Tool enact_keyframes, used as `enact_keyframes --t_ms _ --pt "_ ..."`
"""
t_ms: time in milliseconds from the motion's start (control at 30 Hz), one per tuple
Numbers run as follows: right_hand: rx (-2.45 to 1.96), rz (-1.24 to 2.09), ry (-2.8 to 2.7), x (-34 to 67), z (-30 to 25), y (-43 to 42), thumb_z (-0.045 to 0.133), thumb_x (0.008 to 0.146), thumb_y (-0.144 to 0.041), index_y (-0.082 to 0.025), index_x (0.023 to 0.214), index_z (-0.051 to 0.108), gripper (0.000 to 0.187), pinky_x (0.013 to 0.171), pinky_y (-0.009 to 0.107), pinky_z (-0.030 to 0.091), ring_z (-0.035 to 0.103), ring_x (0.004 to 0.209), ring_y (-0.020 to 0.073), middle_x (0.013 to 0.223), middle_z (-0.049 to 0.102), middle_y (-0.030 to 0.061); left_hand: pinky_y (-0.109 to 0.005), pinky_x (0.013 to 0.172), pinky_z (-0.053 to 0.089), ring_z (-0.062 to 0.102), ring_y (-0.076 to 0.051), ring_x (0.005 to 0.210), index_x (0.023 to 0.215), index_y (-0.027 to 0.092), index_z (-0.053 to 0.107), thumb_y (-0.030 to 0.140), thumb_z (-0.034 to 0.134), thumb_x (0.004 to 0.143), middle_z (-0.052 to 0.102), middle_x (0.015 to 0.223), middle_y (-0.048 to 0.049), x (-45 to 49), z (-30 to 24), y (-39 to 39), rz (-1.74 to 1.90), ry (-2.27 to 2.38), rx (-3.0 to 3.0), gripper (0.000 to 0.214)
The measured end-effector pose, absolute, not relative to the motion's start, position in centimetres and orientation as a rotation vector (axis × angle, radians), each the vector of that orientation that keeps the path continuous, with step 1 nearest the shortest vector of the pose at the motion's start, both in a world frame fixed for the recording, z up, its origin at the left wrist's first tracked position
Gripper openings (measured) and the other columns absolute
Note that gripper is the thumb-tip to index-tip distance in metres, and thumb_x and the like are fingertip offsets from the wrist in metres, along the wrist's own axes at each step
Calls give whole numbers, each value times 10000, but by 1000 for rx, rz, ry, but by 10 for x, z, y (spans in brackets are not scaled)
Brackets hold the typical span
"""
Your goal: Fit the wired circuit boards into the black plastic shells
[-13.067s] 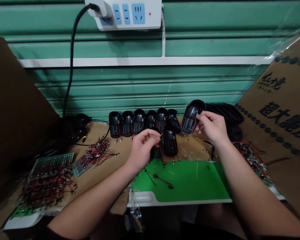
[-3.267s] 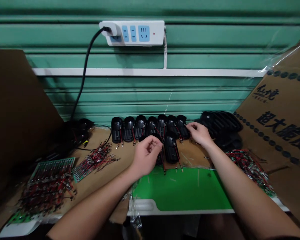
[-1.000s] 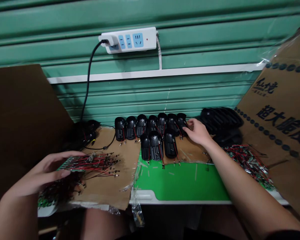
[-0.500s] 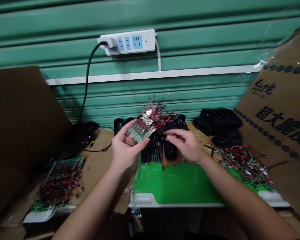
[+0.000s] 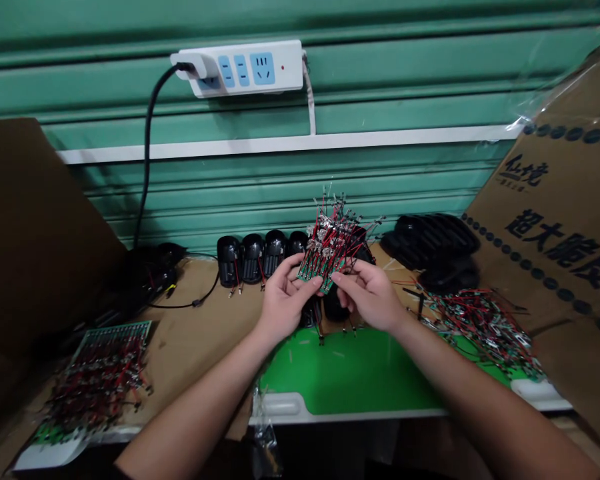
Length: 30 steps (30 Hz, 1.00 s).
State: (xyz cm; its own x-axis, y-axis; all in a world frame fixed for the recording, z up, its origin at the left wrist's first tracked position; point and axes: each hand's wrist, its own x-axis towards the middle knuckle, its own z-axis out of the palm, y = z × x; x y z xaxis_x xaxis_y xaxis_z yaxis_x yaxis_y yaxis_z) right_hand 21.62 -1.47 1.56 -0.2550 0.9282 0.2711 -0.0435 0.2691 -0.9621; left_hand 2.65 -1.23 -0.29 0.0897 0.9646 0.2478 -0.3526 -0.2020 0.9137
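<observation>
Between my hands is a green circuit board panel (image 5: pixel 312 272) with many red and black wires fanning up from it. My left hand (image 5: pixel 285 297) grips its left side, thumb on the front. On the right edge, my right hand (image 5: pixel 370 290) pinches the board between thumb and fingers. Behind and below the panel are black plastic housings (image 5: pixel 253 257) with short wire leads, some partly hidden by my hands. A second wired circuit panel (image 5: pixel 107 367) lies on the cardboard at the left.
A heap of small wired boards (image 5: pixel 487 330) lies at the right, with stacked black shells (image 5: pixel 433 243) behind it. Cardboard boxes (image 5: pixel 555 227) flank both sides. A green mat (image 5: pixel 350 373) covers the table's front. A power strip (image 5: pixel 250 69) hangs on the wall.
My right hand has come onto the panel's right edge, where before it was beside the wires. The panel has moved right and turned more upright. The view has shifted slightly.
</observation>
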Motion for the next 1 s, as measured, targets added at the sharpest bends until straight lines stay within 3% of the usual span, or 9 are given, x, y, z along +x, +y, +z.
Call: enact_keyframes --t_ms 67,167,300,633,833,1000 --pt "-862 1169 -1528 216 14 -17 807 906 -689 -182 1035 663 543 451 226 409 515 477 115 579 613 -35 -220 730 645 767 -98 797 1306 141 619 491 990 724 837 1099 -88 26 -3 -11 1396 759 1111 774" --pt "-880 1132 -1543 216 13 -19 796 919 -708 -182 1018 675 549 460 227 418 529 483 118 579 618 -27 -224 831 651 784 -101 872 1230 127 680 489 1007 701 850 1101 -95 24 0 -12 1389 774 1089 720" --pt "-923 1076 -1528 215 9 -19 772 926 -752 -201 852 635 572 444 235 417 542 465 125 555 619 -3 -230 931 639 800 -112 956 1178 122 749 451 1025 679 858 1121 -99 21 4 -14 1378 777 1098 658" --pt "-924 903 -1531 211 7 -23 779 947 -702 -189 719 678 570 447 259 401 538 457 137 532 620 20 -219 832 635 777 -106 856 1087 109 812 539 1029 638 860 996 -94 24 7 -19 1331 832 1091 659" --pt "-992 555 -1707 215 2 -24 686 1059 -593 -209 612 643 591 521 304 392 532 526 161 555 623 41 -200 539 541 653 -75 632 1021 92 815 610 1015 619 825 866 -68 25 5 -22 1275 916 1076 685" --pt "-993 310 -1783 217 -2 -21 663 1086 -525 -228 559 540 617 578 337 358 485 536 160 536 555 24 -199 500 525 618 -66 582 956 99 805 553 1001 670 780 772 -36 24 3 -20 1256 889 1066 571"
